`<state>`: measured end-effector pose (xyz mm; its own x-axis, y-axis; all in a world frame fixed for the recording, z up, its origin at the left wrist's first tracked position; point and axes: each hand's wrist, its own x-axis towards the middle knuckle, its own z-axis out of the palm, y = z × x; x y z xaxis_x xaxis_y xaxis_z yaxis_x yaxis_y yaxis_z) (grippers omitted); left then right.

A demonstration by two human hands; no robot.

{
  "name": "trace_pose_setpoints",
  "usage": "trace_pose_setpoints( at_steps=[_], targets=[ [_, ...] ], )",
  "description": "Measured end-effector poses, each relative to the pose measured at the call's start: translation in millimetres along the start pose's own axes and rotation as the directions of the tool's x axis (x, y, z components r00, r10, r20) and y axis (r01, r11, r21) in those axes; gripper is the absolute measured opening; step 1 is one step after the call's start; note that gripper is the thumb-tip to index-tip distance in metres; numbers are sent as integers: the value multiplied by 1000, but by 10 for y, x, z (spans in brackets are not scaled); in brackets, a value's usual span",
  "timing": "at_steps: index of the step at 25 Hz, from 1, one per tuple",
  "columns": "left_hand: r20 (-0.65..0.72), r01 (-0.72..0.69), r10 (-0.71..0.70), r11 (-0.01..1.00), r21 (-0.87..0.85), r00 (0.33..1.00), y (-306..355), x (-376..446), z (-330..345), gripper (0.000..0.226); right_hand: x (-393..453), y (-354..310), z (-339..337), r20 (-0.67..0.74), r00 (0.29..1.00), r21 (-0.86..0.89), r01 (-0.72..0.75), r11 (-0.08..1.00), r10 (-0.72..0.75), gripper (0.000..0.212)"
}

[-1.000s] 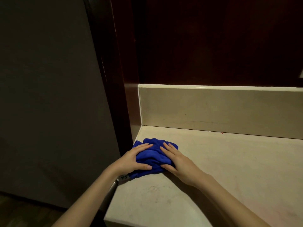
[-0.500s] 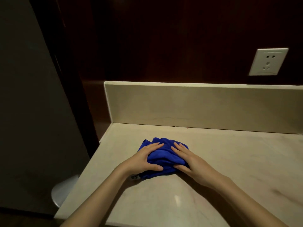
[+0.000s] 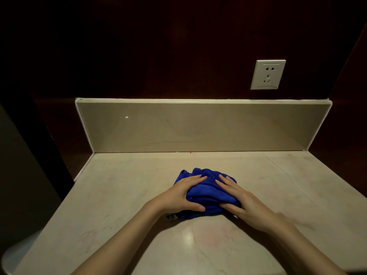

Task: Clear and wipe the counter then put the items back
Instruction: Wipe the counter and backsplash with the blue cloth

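Both hands, left hand [image 3: 179, 197] and right hand [image 3: 241, 201], pressed flat on bunched blue cloth [image 3: 206, 193], fingers spread, not clenched. Now mid-counter [image 3: 119, 195], moved right from the left corner. Wiping under way; counter bare.

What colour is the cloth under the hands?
Solid bright blue; the cloth shows best in the head view, the only one given.

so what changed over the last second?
Both hands, left hand and right hand, slid the cloth rightward along the counter, away from the left corner toward the middle. Nothing was taken or let go: both palms stay flat on the cloth.
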<state>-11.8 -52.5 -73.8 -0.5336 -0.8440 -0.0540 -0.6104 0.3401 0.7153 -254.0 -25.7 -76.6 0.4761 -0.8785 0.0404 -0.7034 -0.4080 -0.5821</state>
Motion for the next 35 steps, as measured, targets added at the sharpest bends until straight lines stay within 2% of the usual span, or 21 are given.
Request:
trace_pose_setpoints(
  at_steps=[4,9,14,21,29,35],
  targets=[
    [-4,-42,42,997,59,999,-48,-30,-55,85,14,-143,133,-51,998,0,-40,999,40,68],
    [5,-93,93,987,129,996,-117,-159,-166,84,42,-335,292,-94,994,-116,-63,991,52,69],
    [6,-106,106,984,144,994,-323,-459,-353,85,133,-656,509,-82,995,-166,-68,984,55,69],
    [-65,-46,55,991,123,996,-808,-1193,-794,83,475,-1282,1008,-45,998,-171,37,985,-46,72],
    [-159,90,-76,993,82,984,-1375,-2226,-1341,79,925,-2207,1652,43,977,-230,212,950,-208,89],
    [-188,143,-167,981,-133,968,-1634,-2777,-1393,78,976,-2610,1961,68,951,-245,309,919,-301,74]
  ],
)
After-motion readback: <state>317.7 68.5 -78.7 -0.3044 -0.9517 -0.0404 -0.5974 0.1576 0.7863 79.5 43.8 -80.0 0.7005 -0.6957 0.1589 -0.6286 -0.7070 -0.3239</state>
